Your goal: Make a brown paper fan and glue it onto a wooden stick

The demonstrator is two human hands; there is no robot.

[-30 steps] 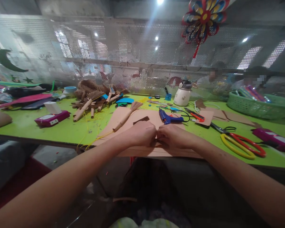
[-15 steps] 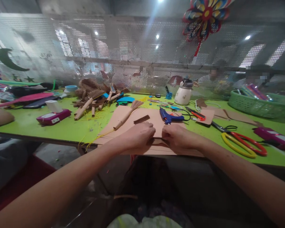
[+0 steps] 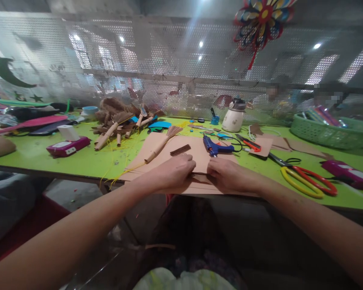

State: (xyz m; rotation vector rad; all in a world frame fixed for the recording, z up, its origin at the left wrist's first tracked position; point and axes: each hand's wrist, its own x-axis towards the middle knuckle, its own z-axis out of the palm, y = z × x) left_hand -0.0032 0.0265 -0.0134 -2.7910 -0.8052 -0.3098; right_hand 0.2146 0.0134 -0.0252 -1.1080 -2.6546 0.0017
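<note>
My left hand (image 3: 176, 171) and my right hand (image 3: 226, 174) rest at the near edge of a stack of brown paper sheets (image 3: 187, 155) on the green table (image 3: 87, 161). Both hands are closed, pinching the two ends of a thin dark strip (image 3: 201, 174) stretched between them. A small paper broom (image 3: 163, 143) and a short fringed dark strip (image 3: 180, 150) lie on the sheets just beyond my left hand. A blue glue gun (image 3: 214, 148) lies beyond my right hand.
Yellow-and-red scissors (image 3: 305, 181), an orange cutter (image 3: 249, 145), a magenta box (image 3: 347, 177) and a green basket (image 3: 329, 135) are on the right. A pile of paper brooms (image 3: 117, 121), another magenta box (image 3: 68, 146) and a white jar (image 3: 232, 117) stand behind. A perforated screen (image 3: 169, 68) backs the table.
My hands have drawn apart; a thin dark strip now shows stretched between them. They were touching a second ago.
</note>
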